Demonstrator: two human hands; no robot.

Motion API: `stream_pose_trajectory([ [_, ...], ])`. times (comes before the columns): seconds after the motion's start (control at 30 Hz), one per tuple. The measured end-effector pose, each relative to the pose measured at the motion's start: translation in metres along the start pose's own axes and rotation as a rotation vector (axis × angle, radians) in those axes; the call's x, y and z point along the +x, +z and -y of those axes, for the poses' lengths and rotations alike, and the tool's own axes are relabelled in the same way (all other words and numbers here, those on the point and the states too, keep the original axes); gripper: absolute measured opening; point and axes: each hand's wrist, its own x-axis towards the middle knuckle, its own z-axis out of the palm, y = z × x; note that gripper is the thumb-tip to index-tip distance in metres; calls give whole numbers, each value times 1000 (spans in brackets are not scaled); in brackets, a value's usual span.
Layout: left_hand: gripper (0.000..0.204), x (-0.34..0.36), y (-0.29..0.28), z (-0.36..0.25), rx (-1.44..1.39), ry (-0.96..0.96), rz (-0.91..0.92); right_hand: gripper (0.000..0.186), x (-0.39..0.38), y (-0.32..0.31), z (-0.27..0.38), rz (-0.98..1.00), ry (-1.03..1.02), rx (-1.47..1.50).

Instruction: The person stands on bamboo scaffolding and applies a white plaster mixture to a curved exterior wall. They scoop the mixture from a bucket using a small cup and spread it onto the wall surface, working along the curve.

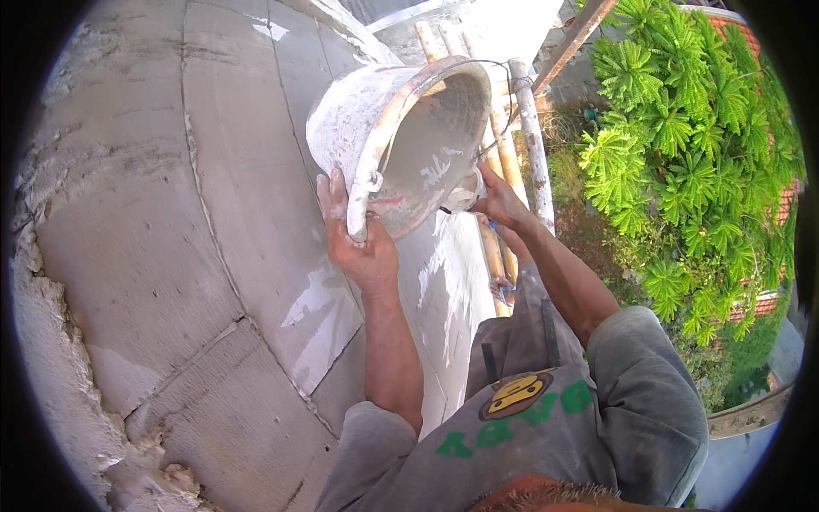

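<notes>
A mortar-crusted bucket (350, 119) hangs tilted in front of me, its mouth turned toward the right and toward me. Wet grey residue and pale streaks coat its inside. My left hand (363, 247) is closed on the near left part of the rim, thumb inside and fingers along the outer wall. At the lower right of the rim, my right hand (502, 202) is closed around the edge, its fingertips partly hidden. Beside those fingers a whitish curved piece (461, 193) shows; whether it belongs to the bucket I cannot tell. A thin wire handle (505, 68) loops off the far side.
A grey block wall (230, 171) with visible joints and wet smears fills the left. Rough mortar (64, 375) lumps along its edge. Scaffold poles (531, 141) stand just right of the bucket, and a slanting bar (573, 47) crosses behind. Green trees (682, 171) lie beyond and below.
</notes>
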Motion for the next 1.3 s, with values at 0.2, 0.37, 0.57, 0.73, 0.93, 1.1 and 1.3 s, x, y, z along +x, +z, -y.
stream_pose_trajectory([
  [0.2, 49, 20, 6, 0, -17, 34, -33, 81, 17, 11, 12, 29, -106, -555],
  [0.37, 53, 28, 12, 0, 36, 4, -4, 77, 29, 7, 12, -34, -86, -520],
  [0.57, 39, 2, 27, 25, -207, -620, 24, 68, -3, -24, 17, -58, -78, -526],
  [0.73, 45, -67, 49, 64, -547, -1002, -79, 66, -44, -114, 3, -243, -51, -819],
  [0.93, 47, -177, 34, 70, -449, -1317, 44, 56, -50, -168, 15, -638, 34, -1148],
  [1.1, 48, -258, 13, 66, -376, -1382, 173, 50, 40, -120, 7, -556, -35, -1441],
  [1.3, 46, -325, 5, 96, -204, -1321, 373, 40, 163, -21, -47, -448, 137, -1348],
])
